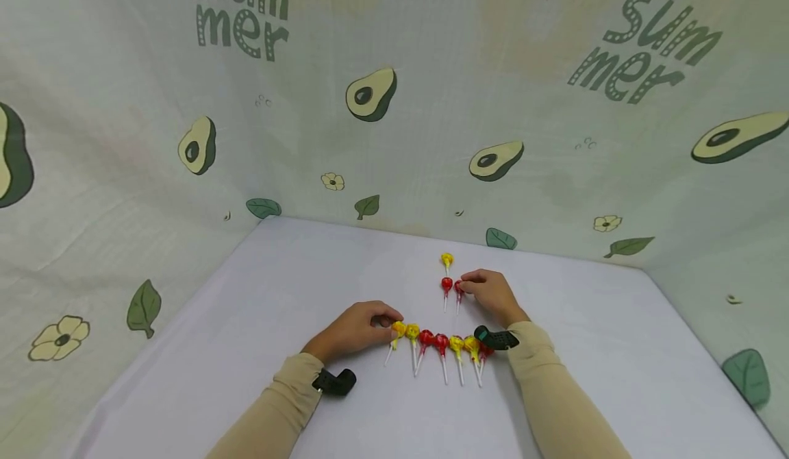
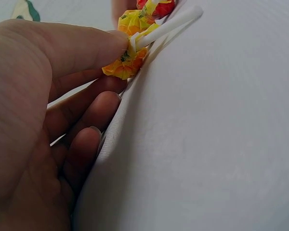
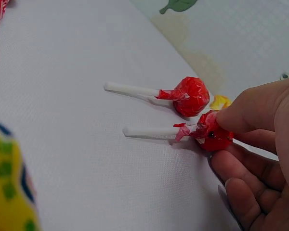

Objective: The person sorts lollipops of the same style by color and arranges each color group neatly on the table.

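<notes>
On the desk (image 1: 259,308), left hand (image 1: 354,329) pinches the yellow lollipop (image 1: 398,327) at the left end of the lollipop row (image 1: 440,342). Right hand (image 1: 493,293) pinches a red lollipop (image 3: 213,134) lying just beside another red one (image 3: 190,95); a separate yellow lollipop (image 1: 446,260) lies just beyond.

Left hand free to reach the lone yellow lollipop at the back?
Probably not right away: the left hand grips a yellow lollipop at the row's end. The far yellow lollipop lies open on the table, but the right hand is nearer.
</notes>
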Demonstrator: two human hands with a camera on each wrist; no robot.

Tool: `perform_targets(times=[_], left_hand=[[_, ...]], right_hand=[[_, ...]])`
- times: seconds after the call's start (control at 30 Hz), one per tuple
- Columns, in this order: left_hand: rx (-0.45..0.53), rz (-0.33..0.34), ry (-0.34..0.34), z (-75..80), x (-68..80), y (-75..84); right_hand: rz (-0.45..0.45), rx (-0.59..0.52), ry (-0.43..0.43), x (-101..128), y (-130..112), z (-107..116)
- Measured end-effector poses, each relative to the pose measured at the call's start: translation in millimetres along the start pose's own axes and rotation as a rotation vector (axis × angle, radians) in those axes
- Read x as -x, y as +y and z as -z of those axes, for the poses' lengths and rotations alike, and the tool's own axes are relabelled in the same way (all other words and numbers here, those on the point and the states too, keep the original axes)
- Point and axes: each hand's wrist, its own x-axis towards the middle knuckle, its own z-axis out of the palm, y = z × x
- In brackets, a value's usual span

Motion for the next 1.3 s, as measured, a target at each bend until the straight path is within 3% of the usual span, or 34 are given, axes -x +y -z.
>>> perform_targets(times=[1.07, 1.3], left_hand=[[-0.014, 0.010, 0.003, -3.2, 4.2, 2.7], [-0.026, -0.004, -0.001, -1.8, 2.5, 2.4]], right_hand=[[0.028, -0.014, 0.021, 6.3, 11.8, -1.4], [-0.010, -0.153, 0.022, 14.2, 19.1, 6.1]])
